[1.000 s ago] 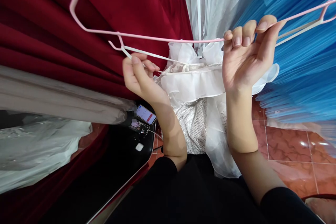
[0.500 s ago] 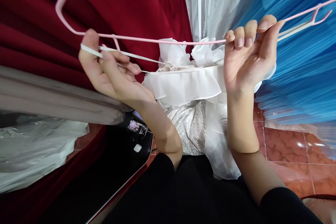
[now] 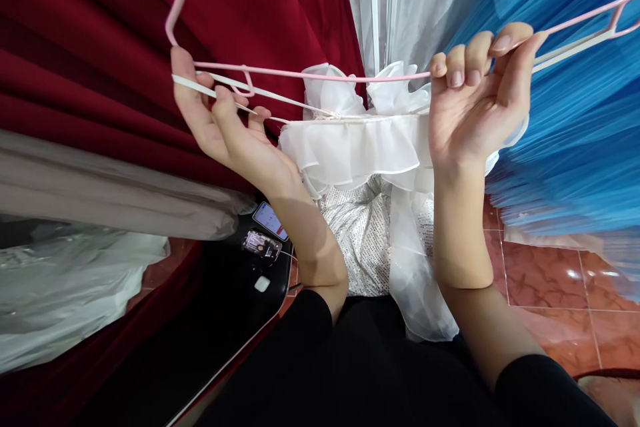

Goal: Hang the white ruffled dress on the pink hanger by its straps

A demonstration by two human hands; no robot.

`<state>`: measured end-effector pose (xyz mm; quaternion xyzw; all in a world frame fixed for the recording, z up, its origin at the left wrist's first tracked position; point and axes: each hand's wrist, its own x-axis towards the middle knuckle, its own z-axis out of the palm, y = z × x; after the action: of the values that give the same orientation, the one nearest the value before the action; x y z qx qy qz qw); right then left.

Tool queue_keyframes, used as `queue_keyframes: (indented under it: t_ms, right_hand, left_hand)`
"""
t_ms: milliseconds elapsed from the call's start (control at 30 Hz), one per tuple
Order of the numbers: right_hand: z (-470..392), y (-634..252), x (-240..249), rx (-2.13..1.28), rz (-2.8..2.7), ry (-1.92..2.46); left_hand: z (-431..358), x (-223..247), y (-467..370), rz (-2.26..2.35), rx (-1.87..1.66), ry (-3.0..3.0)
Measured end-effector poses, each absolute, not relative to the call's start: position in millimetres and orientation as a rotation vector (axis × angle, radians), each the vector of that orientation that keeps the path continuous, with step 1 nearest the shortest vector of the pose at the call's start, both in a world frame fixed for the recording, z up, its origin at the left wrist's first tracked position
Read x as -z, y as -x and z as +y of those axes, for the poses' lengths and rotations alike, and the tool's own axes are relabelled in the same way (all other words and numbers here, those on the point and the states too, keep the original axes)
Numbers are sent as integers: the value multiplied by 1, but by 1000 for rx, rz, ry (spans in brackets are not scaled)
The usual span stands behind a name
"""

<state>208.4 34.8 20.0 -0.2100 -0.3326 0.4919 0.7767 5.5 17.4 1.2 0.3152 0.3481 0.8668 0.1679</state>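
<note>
A pink hanger [image 3: 345,77] runs across the upper view above a white ruffled, sequined dress [image 3: 355,153]. My right hand [image 3: 477,93] is closed round the hanger's bar, right of the dress's middle. My left hand [image 3: 225,113] holds a thin white strap [image 3: 280,98] looped over its index finger and stretched toward the dress's neckline. That fingertip is beside the hanger's left end, close to its small pink hook. On the right, another white strap [image 3: 570,51] sits at the hanger's other hook.
Red fabric [image 3: 280,7] hangs at the left and blue tulle [image 3: 565,100] at the right. A black surface [image 3: 220,320] at lower left holds two phones [image 3: 270,219] and a small white case [image 3: 261,283]. Tiled floor [image 3: 545,273] shows at the right.
My left hand has shifted right and slightly up with the strap, and the hanger's left end has moved right. My right hand is nearly still. More of one phone shows.
</note>
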Motion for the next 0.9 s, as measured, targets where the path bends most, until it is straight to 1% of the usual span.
queue_keyframes:
  t_ms: [100, 300, 400, 500, 633, 700, 800, 900]
  right_hand:
    - [35, -210, -19, -1070, -720, 469]
    - [28, -208, -25, -1063, -715, 512]
    - [25, -207, -28, -1047, -705, 601]
    - [23, -205, -29, -1090, -707, 611]
    - [23, -201, -25, -1167, -657, 352]
    - [22, -200, -23, -1188, -630, 299]
    - [22, -199, -24, -1185, -625, 380]
    - [21, -198, -26, -1166, -627, 474]
  left_hand:
    - [24, -3, 2, 961, -2486, -850]
    - [14, -2, 0, 1032, -2316, -759]
    - [11, 0, 1, 1037, -2314, -606]
    - [10, 0, 0, 1039, -2297, -606]
    - [4, -7, -19, 848, -2092, -745]
    - [-3, -14, -36, 722, -1958, -781]
    - [-11, -28, -64, 496, -1805, -772]
    - [-13, -37, -86, 440, -1833, -733]
